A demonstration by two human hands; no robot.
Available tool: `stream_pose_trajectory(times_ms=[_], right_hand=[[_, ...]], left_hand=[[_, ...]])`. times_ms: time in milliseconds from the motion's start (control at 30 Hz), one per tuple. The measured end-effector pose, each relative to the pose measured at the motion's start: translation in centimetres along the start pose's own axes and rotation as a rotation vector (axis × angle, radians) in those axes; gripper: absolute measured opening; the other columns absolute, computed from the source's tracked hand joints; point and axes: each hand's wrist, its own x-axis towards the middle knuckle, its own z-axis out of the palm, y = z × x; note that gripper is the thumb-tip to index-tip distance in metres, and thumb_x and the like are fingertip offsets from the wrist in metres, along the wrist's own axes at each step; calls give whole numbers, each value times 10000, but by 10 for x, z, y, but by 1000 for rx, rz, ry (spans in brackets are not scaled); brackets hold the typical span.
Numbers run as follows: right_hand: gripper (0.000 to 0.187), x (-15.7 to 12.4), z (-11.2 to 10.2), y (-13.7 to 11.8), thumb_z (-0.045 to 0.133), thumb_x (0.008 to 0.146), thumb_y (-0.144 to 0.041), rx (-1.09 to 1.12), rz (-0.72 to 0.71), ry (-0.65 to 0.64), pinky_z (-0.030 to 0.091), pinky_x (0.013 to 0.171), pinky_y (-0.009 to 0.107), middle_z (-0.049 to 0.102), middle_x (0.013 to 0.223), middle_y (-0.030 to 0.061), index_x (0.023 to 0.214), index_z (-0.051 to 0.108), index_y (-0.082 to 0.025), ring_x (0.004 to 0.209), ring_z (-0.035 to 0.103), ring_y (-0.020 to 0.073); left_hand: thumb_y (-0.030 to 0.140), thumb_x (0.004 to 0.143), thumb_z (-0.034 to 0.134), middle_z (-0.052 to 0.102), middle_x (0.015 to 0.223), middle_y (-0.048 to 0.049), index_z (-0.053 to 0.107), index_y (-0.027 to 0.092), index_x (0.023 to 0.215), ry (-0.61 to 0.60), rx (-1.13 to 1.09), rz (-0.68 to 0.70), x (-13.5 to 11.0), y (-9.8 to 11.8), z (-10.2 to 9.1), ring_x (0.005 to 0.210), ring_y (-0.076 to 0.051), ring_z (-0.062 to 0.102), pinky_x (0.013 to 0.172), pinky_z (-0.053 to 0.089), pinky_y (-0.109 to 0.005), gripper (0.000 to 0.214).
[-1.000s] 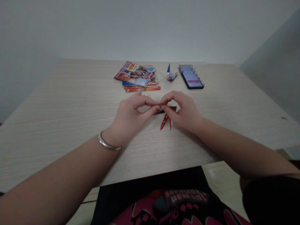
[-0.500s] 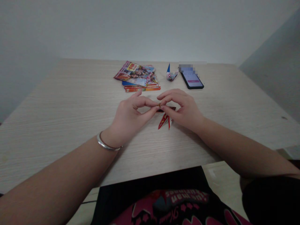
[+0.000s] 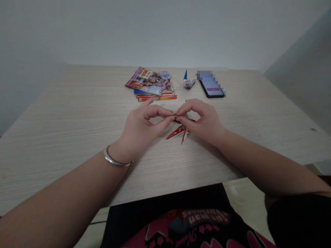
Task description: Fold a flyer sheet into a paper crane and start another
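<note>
Left hand (image 3: 139,125) and right hand (image 3: 205,120) together pinch a folded paper (image 3: 177,132); from it, leaflets (image 3: 152,83) lie stacked toward eleven o'clock on the table (image 3: 77,120).

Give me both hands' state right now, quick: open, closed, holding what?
Left hand: closed in a pinch, holding the folded paper.
Right hand: closed in a pinch, holding the same folded paper.

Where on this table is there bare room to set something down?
Bare tabletop lies left of the printed-paper stack and left hand, and right of the phone and right hand. Crowded: the folded paper between the hands, and the paper bird beside the phone.
</note>
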Motion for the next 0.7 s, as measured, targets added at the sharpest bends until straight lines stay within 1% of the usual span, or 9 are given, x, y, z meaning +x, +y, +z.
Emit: stream_pose_trajectory(times_ms=[167,233,267,367,433,467,533,600,700], right_hand=[[76,0,1,-1,742,868,-256,22,-27,39,528,813,354,769,832,20,816,703,-217,806,695,179],[77,0,1,-1,747,863,-259,19,-5,48,528,797,348,770,834,21,817,704,-215,801,694,180],[76,0,1,-2,745,864,-263,18,14,47,529,790,346,770,837,21,820,704,-215,799,693,180],[66,-1,0,-4,732,868,-270,3,59,34,533,789,348,771,860,23,836,703,-220,805,689,182],[61,0,0,-4,729,867,-272,-9,59,29,535,796,349,772,871,23,841,703,-224,813,686,184],[60,0,0,-4,730,865,-270,-12,50,32,535,793,347,770,869,23,839,702,-224,811,685,183],[58,0,0,-4,734,860,-261,-13,26,42,533,783,339,766,857,21,832,699,-223,802,682,178],[57,0,1,-3,731,859,-260,-17,14,39,533,778,336,764,852,19,830,698,-224,796,678,175],[59,0,2,-3,716,866,-276,-32,37,23,535,790,343,765,859,19,840,703,-226,801,677,177]], left_hand=[[268,897,710,817,882,39,784,265,843,-13,-15,-19,0,2,-2,817,-168,746,1202,463,-507,91],[254,923,669,811,882,37,772,255,857,-20,-20,0,1,1,-2,819,-159,736,1200,460,-490,122],[248,937,643,805,877,33,763,248,865,-19,-28,11,1,1,-2,818,-156,731,1176,479,-470,139],[266,963,590,792,893,-6,734,224,910,-15,-90,10,1,-1,-1,838,-160,724,987,577,-371,159],[294,930,636,791,941,-37,724,212,956,-14,-124,-20,2,-1,0,874,-175,727,880,590,-326,123],[301,902,672,790,957,-43,724,211,965,-17,-122,-26,2,-1,1,890,-182,726,869,587,-323,122],[289,863,717,788,943,-33,734,220,942,-21,-92,-8,3,-2,2,899,-189,718,897,575,-341,106],[271,874,709,785,901,-13,745,236,894,-20,-49,12,4,-3,3,883,-191,708,938,563,-371,54],[265,894,699,785,881,6,756,252,868,-14,-5,-8,4,-3,2,836,-184,699,1015,542,-421,64]])
